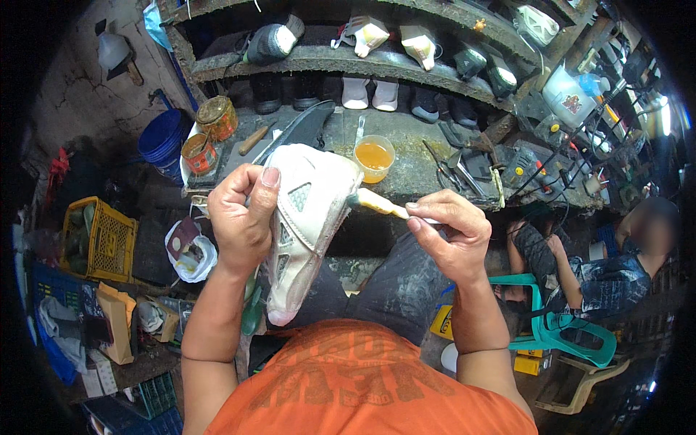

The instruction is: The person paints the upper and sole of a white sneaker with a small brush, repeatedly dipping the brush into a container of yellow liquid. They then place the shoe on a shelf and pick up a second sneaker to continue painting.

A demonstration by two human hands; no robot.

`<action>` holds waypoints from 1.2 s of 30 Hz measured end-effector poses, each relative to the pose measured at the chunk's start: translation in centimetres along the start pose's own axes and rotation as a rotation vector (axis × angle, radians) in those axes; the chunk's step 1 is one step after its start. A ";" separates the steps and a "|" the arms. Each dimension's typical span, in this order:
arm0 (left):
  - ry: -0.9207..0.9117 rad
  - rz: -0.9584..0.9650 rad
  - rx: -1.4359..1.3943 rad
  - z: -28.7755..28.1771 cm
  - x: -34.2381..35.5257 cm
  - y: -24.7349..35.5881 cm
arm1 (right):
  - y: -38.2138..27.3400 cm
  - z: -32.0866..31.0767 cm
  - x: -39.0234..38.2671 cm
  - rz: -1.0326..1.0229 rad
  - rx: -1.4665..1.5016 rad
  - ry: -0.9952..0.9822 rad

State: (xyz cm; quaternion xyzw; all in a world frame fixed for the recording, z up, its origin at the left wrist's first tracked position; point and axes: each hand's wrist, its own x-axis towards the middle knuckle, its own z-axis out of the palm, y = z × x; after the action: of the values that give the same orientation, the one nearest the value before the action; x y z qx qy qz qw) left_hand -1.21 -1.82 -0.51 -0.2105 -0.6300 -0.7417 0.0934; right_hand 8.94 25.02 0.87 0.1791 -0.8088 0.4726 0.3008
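My left hand (245,217) grips a white sneaker (308,196) with mesh panels, thumb on its upper. The shoe is held tilted above my lap, its toe pointing down toward me. My right hand (453,232) pinches the pale end of a slim brush (380,204), its shaft coated in yellow. The brush's dark green tip meets the shoe's edge near the heel; whether it presses on it I cannot tell. Behind the shoe, a clear cup (374,158) of amber liquid stands on the bench, a pale handle at its rim.
On the workbench (413,145) lie a wooden-handled tool (255,140), pliers (464,172) and two rusty cans (216,118). Shelves with several shoes (362,36) rise behind. A yellow crate (101,239) stands left; a seated person (609,275) and a green plastic chair (573,337) are at right.
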 end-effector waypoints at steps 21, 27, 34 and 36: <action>-0.054 0.090 0.169 -0.4 -1.4 2.2 | -1.3 -1.6 0.0 0.013 -0.078 -0.035; -0.055 0.051 0.140 -0.2 -1.4 2.2 | -1.2 -1.5 -0.2 -0.063 -0.118 -0.023; -0.062 0.042 0.083 0.2 -1.2 2.5 | -1.3 -1.1 0.0 -0.153 -0.201 0.015; -0.062 0.046 0.084 0.3 -1.1 2.6 | -1.3 -1.0 0.0 -0.168 -0.224 0.007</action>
State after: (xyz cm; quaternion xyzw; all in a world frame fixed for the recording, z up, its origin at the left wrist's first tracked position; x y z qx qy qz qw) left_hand 0.89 -2.19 1.32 -0.2438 -0.6581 -0.7053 0.0998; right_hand 10.03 25.21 2.10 0.2100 -0.8376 0.3532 0.3601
